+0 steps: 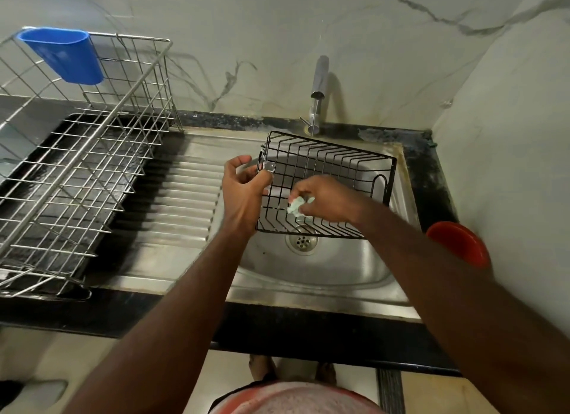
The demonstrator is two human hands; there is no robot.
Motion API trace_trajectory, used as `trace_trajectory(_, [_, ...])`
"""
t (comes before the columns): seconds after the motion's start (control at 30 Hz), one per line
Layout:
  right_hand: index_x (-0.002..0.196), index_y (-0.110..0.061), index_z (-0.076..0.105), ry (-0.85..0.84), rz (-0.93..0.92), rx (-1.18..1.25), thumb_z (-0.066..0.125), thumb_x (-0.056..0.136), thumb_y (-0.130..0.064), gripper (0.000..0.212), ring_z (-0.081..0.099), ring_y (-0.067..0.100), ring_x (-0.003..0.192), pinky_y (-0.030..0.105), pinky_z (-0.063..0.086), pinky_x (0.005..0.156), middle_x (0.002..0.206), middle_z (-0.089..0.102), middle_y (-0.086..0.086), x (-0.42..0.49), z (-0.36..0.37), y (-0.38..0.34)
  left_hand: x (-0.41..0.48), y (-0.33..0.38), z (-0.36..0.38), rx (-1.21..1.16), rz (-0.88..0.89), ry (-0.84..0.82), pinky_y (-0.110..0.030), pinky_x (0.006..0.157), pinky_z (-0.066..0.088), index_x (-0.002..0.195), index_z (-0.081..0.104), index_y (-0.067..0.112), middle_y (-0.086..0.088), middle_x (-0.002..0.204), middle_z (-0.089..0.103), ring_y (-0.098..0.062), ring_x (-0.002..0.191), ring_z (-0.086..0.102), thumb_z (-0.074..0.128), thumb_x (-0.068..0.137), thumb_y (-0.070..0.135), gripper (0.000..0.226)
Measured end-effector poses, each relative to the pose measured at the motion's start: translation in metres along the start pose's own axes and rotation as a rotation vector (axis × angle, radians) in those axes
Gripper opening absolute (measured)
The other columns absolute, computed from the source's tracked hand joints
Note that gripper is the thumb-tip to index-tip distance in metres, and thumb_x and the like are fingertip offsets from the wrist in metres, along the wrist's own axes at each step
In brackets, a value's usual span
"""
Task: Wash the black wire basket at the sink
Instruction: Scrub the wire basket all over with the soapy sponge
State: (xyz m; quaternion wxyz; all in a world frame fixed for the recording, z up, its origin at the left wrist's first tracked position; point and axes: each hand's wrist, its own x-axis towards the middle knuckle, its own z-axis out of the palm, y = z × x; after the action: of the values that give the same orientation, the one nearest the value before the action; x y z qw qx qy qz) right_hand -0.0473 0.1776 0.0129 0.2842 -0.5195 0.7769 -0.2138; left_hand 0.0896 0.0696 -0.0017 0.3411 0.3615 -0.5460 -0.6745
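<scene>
- Gripping the left edge of the black wire basket, the left hand curls its fingers round the wires and holds it tilted over the sink at centre frame.
- The right hand pinches a pale scrub pad against the basket's mesh.
- A thin stream falls from the tap above.
- A steel dish rack fills the left.

Black stone counter, wet and stained along back edge. Steel sink sunk into it, ribbed drainboard to left, faucet mounted at back rim. Left of drainboard: glossy black tray on counter, steel wire dish rack standing in it. Red bowl at far right, possibly on counter edge; support hidden.
</scene>
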Motion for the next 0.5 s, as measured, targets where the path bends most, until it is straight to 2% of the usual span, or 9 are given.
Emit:
trace_trajectory(0.1, [0.103,-0.022,0.071,-0.077,-0.067,-0.076,0.069,0.082,-0.009,0.025,0.062,0.013,0.094,0.031,0.051,0.082,0.107,0.068,-0.002,0.002,0.019,0.001,0.0,0.003,0.0,-0.003,0.011,0.0,-0.036,0.076,0.054,0.117,0.048,0.018,-0.024,0.111,0.064,-0.025,0.093,0.062,0.066,0.077,0.021,0.044])
trace_trajectory(0.17, [0.101,-0.023,0.072,-0.113,-0.054,-0.041,0.068,0.083,-0.009,0.023,0.062,0.013,0.096,0.032,0.051,0.086,0.105,0.068,-0.005,-0.003,0.016,-0.003,0.0,0.003,0.0,0.004,0.017,-0.002,-0.035,0.074,0.053,0.116,0.049,0.02,-0.026,0.116,0.064,-0.025,0.092,0.063,0.066,0.077,0.023,0.043])
trace_trajectory(0.27, [0.099,-0.027,0.072,-0.285,-0.056,-0.012,0.069,0.082,-0.009,0.024,0.064,0.005,0.087,0.028,0.052,0.081,0.096,0.069,-0.016,-0.008,0.001,-0.005,0.0,-0.001,-0.003,0.012,0.005,-0.004,-0.039,0.077,0.052,0.113,0.051,0.022,-0.018,0.113,0.067,-0.025,0.094,0.064,0.068,0.075,0.024,0.042])
trace_trajectory(0.33, [0.102,-0.027,0.071,-0.327,-0.038,0.052,0.07,0.082,-0.006,0.028,0.062,-0.002,0.078,0.021,0.051,0.073,0.091,0.067,-0.017,-0.008,-0.003,-0.005,0.0,-0.004,-0.006,0.013,0.001,0.002,-0.039,0.079,0.052,0.111,0.052,0.024,-0.016,0.112,0.067,-0.024,0.094,0.064,0.069,0.074,0.022,0.04])
trace_trajectory(0.4, [0.106,-0.024,0.066,-0.218,0.018,0.155,0.07,0.082,-0.003,0.032,0.064,0.006,0.085,0.028,0.054,0.076,0.098,0.067,-0.007,-0.002,0.005,-0.004,0.0,-0.004,-0.007,0.003,0.01,-0.003,-0.037,0.077,0.051,0.111,0.052,0.023,-0.013,0.107,0.066,-0.021,0.091,0.062,0.067,0.075,0.019,0.039])
trace_trajectory(0.5, [0.111,-0.02,0.063,-0.011,0.032,0.023,0.072,0.08,-0.005,0.035,0.063,0.016,0.095,0.032,0.054,0.081,0.108,0.065,0.0,0.007,0.023,-0.005,0.001,0.0,-0.005,-0.006,0.031,-0.02,-0.034,0.074,0.051,0.113,0.052,0.021,-0.01,0.101,0.064,-0.019,0.086,0.059,0.065,0.077,0.014,0.039])
